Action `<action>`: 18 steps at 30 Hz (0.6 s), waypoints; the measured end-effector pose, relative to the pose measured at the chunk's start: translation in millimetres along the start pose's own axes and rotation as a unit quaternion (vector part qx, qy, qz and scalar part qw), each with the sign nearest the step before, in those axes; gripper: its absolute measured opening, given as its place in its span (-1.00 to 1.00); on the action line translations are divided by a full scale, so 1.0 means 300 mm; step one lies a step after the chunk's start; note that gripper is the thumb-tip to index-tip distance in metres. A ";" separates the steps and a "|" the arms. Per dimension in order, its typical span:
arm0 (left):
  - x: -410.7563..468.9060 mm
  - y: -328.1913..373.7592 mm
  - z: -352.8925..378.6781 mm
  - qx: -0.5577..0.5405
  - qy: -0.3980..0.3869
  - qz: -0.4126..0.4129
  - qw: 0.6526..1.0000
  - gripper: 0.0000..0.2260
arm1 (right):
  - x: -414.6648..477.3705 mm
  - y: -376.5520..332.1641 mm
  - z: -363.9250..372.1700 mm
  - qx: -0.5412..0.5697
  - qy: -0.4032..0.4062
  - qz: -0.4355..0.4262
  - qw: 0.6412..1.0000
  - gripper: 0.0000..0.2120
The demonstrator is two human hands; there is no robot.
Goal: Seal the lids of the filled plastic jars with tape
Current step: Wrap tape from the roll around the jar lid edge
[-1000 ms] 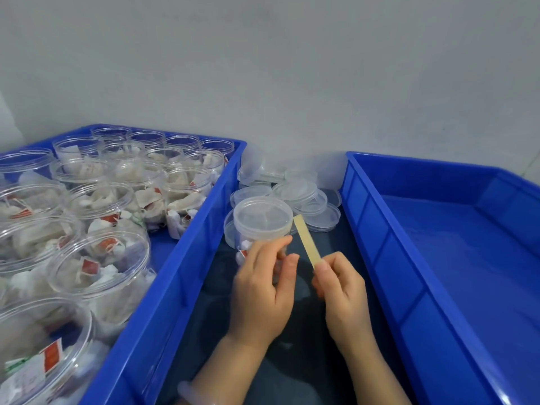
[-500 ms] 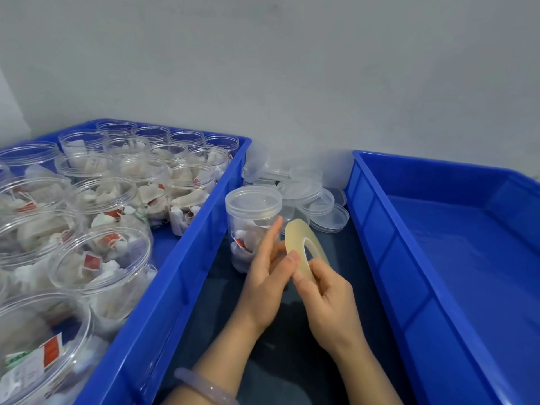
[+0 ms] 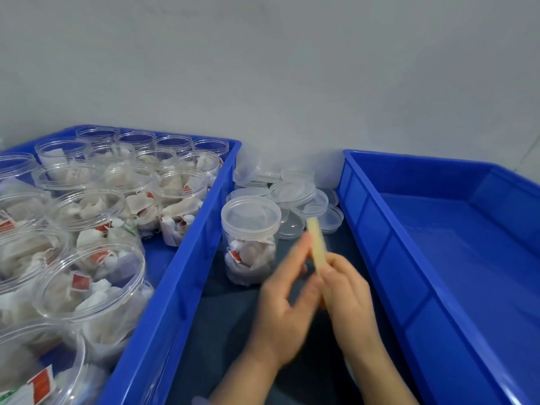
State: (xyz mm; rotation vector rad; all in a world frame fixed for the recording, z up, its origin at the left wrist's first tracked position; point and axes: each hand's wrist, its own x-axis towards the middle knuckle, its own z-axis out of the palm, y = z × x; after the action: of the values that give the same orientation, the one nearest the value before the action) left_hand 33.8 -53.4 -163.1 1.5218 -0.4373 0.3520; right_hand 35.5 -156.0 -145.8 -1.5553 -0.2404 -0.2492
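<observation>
On the dark bench point(image 3: 222, 331), between two blue plastic trays, the right hand point(image 3: 347, 290) pinches the lower end of the tape point(image 3: 317, 244). The yellowish roll is seen edge-on, its long axis pointing up and away. The left hand point(image 3: 285, 296) is blurred, with fingers rather straight beside the roll; I cannot tell if it grips. Just behind it stands the clear round jar point(image 3: 249, 244), upright, with its lid point(image 3: 250, 213) on. Loose lids point(image 3: 295, 191) lie further back. The left tray point(image 3: 187, 273) holds open jars point(image 3: 87, 276).
</observation>
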 end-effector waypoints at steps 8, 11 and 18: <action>0.022 0.062 0.013 0.010 -0.072 0.069 0.995 -0.49 | 0.014 -0.034 -0.042 0.057 -0.070 -0.051 0.995 -0.62; 0.042 0.095 -0.033 0.040 -0.047 0.083 0.995 -0.58 | -0.004 -0.027 -0.021 0.014 -0.064 -0.100 0.993 -0.66; 0.049 0.074 -0.071 0.090 0.048 0.045 0.994 -0.69 | -0.009 0.000 -0.032 -0.142 -0.063 -0.143 0.977 -0.75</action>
State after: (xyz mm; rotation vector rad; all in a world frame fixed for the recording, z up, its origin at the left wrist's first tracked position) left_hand 37.1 -32.3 -136.6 1.6547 -0.4073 0.5450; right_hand 33.0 -165.4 -146.6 -1.8218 -0.5506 -0.4258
